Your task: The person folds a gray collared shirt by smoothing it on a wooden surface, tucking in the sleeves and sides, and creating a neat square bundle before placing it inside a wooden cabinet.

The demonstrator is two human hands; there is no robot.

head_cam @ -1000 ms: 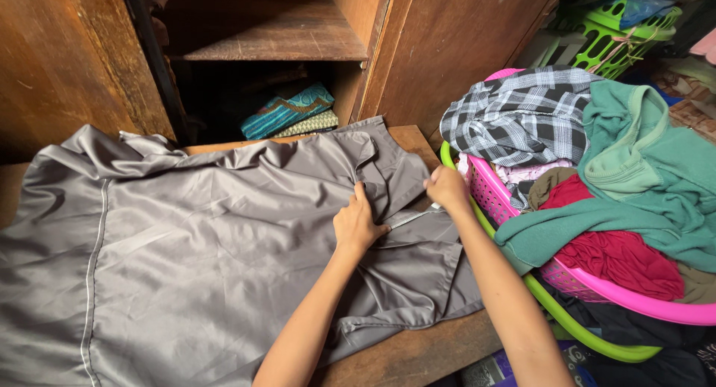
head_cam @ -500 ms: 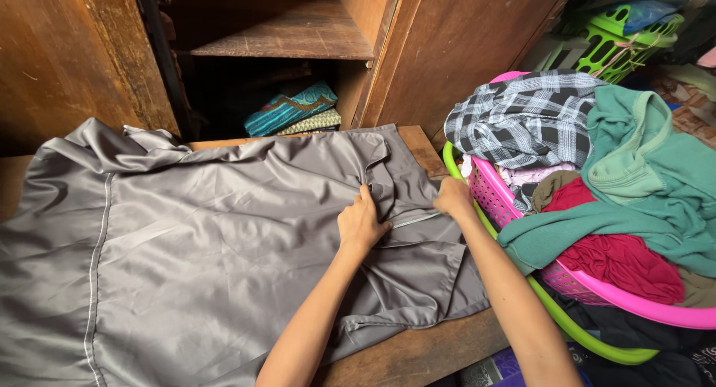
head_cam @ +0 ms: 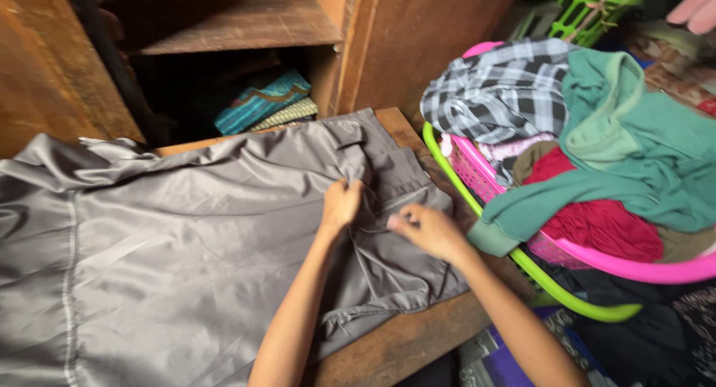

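Grey cloth (head_cam: 186, 230), satiny, is spread flat over a wooden ledge (head_cam: 406, 338) in front of an open cabinet (head_cam: 224, 29). Left hand (head_cam: 341, 205) is bunching a fold near the cloth's right end, fingers curled shut on it. Right hand (head_cam: 426, 229) sits just beside it on the same bit, fingertips pinched on the cloth, though it's a bit blurry. Off to the right is a pink basket (head_cam: 597, 256) heaped with clothes, plaid shirt (head_cam: 500, 96) and green hoodie (head_cam: 634, 156) on top. Folded fabrics (head_cam: 265, 104) sit inside the cabinet.
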